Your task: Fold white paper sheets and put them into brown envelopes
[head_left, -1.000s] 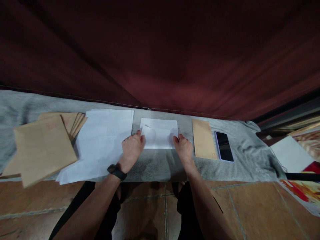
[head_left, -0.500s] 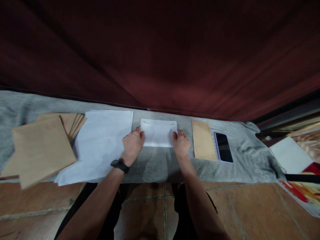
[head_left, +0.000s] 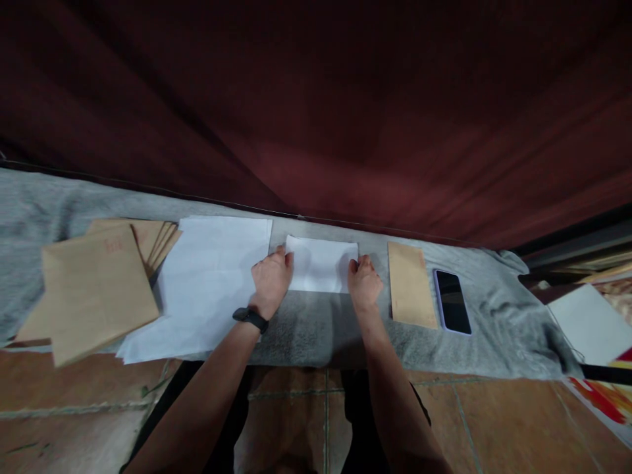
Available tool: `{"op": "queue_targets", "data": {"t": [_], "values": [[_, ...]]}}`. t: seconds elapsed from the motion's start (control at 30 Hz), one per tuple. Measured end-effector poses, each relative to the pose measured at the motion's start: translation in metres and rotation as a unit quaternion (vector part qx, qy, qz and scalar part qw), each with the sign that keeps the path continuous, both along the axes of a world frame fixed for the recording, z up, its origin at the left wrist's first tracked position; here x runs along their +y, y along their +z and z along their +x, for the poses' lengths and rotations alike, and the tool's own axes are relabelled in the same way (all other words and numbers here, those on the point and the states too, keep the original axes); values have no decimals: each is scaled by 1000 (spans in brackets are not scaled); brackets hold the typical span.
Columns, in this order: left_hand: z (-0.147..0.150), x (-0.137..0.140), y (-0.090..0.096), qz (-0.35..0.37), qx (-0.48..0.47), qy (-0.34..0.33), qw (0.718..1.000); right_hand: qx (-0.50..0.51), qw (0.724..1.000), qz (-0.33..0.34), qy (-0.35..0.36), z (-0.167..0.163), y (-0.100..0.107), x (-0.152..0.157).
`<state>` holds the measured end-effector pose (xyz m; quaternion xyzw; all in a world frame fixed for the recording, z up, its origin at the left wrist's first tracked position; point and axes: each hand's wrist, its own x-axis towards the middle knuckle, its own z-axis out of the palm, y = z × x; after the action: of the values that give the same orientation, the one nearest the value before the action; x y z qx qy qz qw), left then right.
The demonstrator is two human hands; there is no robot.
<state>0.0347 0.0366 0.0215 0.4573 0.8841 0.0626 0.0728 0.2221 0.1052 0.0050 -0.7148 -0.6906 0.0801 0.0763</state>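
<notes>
A folded white sheet of paper [head_left: 322,264] lies in front of me on the grey cloth, its long side running left to right. My left hand [head_left: 272,278] grips its left edge, thumb on top and fingers curled. At the opposite edge, my right hand [head_left: 366,282] pinches the paper the same way. A black watch [head_left: 251,318] is on my left wrist. Close to my left hand lies a spread stack of white sheets [head_left: 210,276]. A brown envelope [head_left: 412,284] rests to the right of my right hand.
Several brown envelopes [head_left: 101,283] are piled at the far left, overlapping the white stack. A phone [head_left: 453,303] lies right of the single envelope. The grey cloth [head_left: 301,336] covers a narrow surface backed by a dark red drape [head_left: 326,145]. Tiled floor [head_left: 286,421] shows below.
The paper's upper part, earlier showing a raised flap and a crease line, now looks flat and plain. Both hands still hold its ends. The whole view has shifted slightly.
</notes>
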Motion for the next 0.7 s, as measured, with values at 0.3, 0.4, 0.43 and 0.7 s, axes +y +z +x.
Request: {"op": "queue_targets", "data": {"t": [0.3,0.4,0.43,0.7], "values": [[-1,6,-13,23,22,-21,999,8,996,68,49,5,0,-2],[0,6,-16,22,31,-16,999,57,981,127,135,-4,-7,-6],[1,6,-16,22,33,-15,999,77,972,138,175,-9,-11,-8],[2,6,-11,45,36,-18,998,57,949,90,296,-37,-40,-29]]}}
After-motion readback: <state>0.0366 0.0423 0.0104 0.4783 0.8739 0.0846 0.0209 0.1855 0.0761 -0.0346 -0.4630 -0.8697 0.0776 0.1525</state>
